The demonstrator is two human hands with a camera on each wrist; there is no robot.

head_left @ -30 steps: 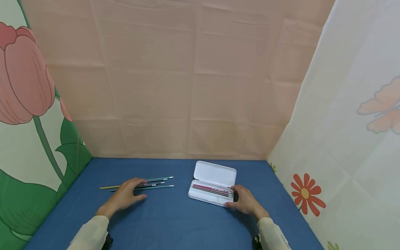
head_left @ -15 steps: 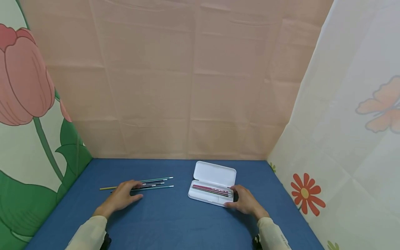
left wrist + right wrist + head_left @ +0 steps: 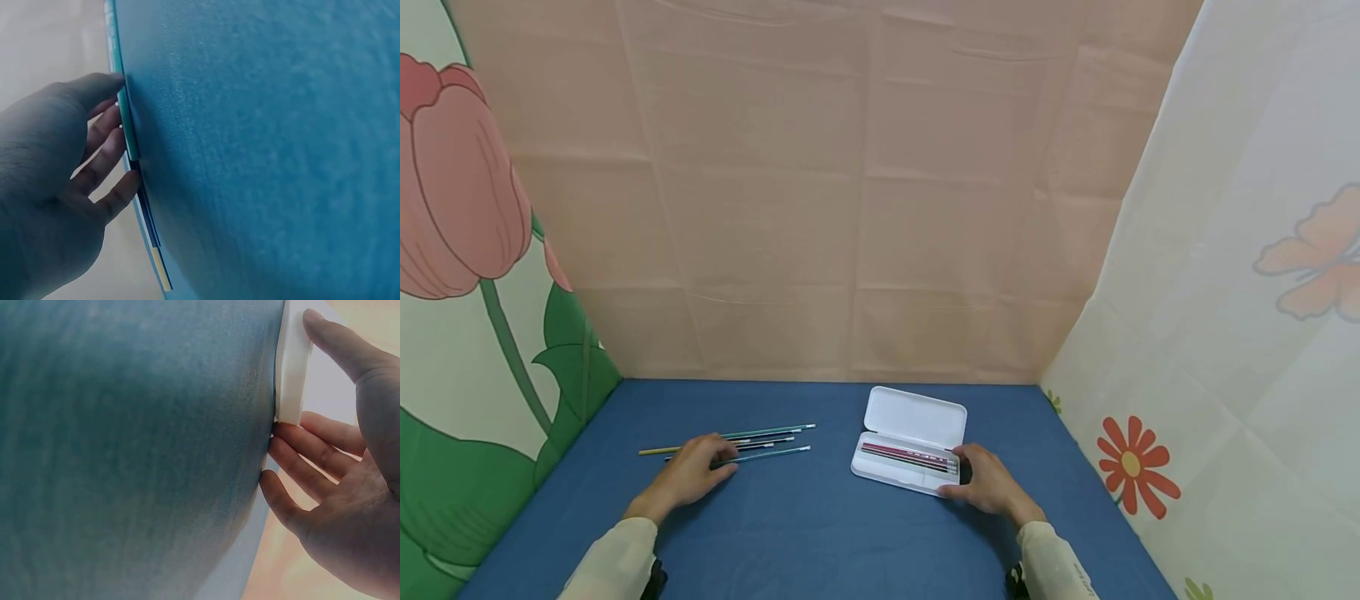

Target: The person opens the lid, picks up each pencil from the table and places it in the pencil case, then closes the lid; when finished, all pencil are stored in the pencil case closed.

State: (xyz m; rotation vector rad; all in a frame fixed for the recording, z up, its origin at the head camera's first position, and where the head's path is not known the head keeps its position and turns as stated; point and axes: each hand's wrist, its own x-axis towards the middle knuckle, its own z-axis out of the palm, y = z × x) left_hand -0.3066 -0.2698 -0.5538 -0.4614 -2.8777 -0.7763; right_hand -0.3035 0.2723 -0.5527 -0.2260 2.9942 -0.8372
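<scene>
On the left of the table, my left hand [image 3: 688,473] pinches the nearest green pencil [image 3: 775,454]. Seen from the left wrist, the thumb of that hand [image 3: 56,144] lies on the green pencil [image 3: 128,125], with fingertips close behind it. Several other pencils [image 3: 760,433] lie loosely together beyond, partly hidden by the hand. My right hand [image 3: 992,483] holds the right end of a white pencil case [image 3: 887,477], lid open. A few dark and reddish pencils [image 3: 906,454] lie inside. In the right wrist view, the thumb and fingers of the hand [image 3: 350,469] span the case's end [image 3: 292,369].
A blue cloth [image 3: 820,533] covers the table. Behind it hangs a beige cloth wall [image 3: 850,208]. Printed flower curtains stand at the left [image 3: 467,192] and right [image 3: 1210,350]. The case's raised lid [image 3: 917,415] leans back toward the rear.
My left hand has moved slightly left along the pencils and its fingers have drawn closer together. The nearest green pencil has shifted a little left. The right hand and case have stayed put.
</scene>
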